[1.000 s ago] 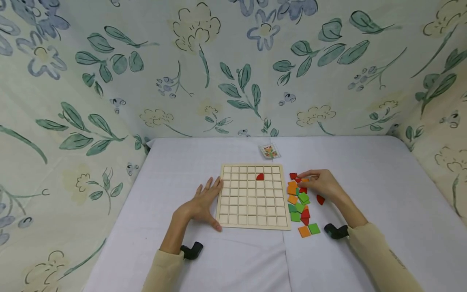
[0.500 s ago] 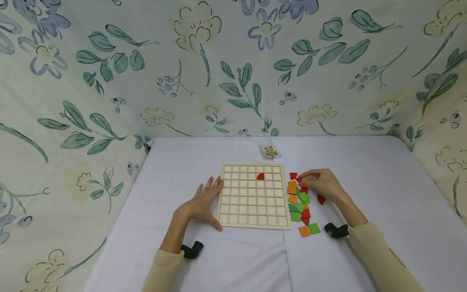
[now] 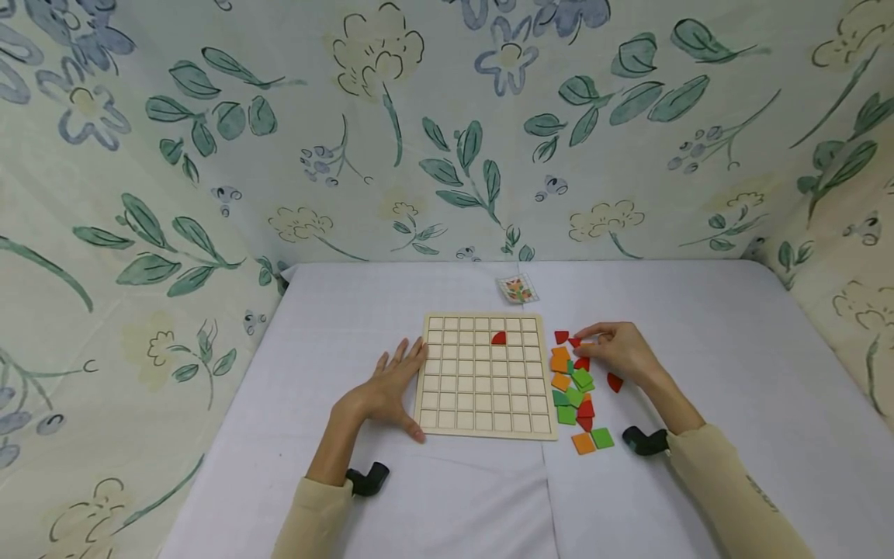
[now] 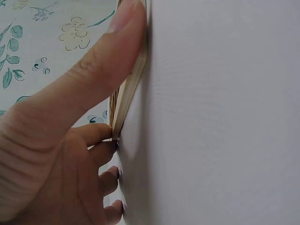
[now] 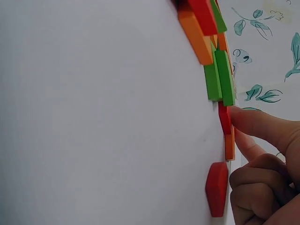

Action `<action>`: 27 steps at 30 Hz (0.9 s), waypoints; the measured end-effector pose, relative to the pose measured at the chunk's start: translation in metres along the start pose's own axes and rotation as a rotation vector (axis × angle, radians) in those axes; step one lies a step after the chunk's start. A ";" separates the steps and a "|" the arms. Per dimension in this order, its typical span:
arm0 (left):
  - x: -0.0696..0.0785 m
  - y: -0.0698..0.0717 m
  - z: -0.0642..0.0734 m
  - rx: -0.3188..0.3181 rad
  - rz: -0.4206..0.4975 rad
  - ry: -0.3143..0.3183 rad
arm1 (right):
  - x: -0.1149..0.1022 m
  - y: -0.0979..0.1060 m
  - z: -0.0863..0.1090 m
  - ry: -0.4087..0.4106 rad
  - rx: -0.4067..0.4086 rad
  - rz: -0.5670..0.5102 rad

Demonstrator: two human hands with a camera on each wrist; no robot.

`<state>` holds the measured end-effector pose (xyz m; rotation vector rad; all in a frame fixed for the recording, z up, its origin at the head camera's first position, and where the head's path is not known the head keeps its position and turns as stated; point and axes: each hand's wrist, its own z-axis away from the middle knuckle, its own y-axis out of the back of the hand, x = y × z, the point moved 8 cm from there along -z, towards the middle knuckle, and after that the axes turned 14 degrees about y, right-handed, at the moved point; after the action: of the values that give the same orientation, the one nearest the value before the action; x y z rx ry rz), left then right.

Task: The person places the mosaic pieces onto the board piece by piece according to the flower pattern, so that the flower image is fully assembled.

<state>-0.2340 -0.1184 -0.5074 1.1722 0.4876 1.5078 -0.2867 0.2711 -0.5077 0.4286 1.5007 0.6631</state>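
In the head view my left hand (image 3: 387, 394) lies with spread fingers along the left edge of a wooden grid board (image 3: 483, 435). Its thumb is at the near left corner; the left wrist view has the thumb (image 4: 89, 75) against the board's side (image 4: 126, 93). One red quarter-round tile (image 3: 499, 338) sits in a cell in the board's upper part. My right hand (image 3: 618, 351) is over the loose tiles right of the board. Its thumb and index finger pinch a small red tile (image 3: 574, 342). In the right wrist view its other fingers are curled, and that tile is hidden.
Orange tiles (image 3: 560, 357), green tiles (image 3: 581, 379) and more red tiles (image 3: 585, 407) lie loosely heaped right of the board. A separate red tile (image 3: 615, 382) lies under the right wrist. Behind the board is a small clear packet (image 3: 518, 289) with a coloured pattern.
My right hand has shifted very slightly back and to the right, and the red tile at its fingertips has moved slightly with it. The left hand and board stay in place.
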 end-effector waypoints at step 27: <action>-0.002 0.001 0.002 0.010 -0.002 -0.013 | -0.091 -0.086 -0.040 0.182 -0.108 -0.186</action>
<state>-0.2333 -0.1207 -0.5066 1.1890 0.4880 1.4967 -0.3094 0.1428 -0.4947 0.1462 1.6445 0.6454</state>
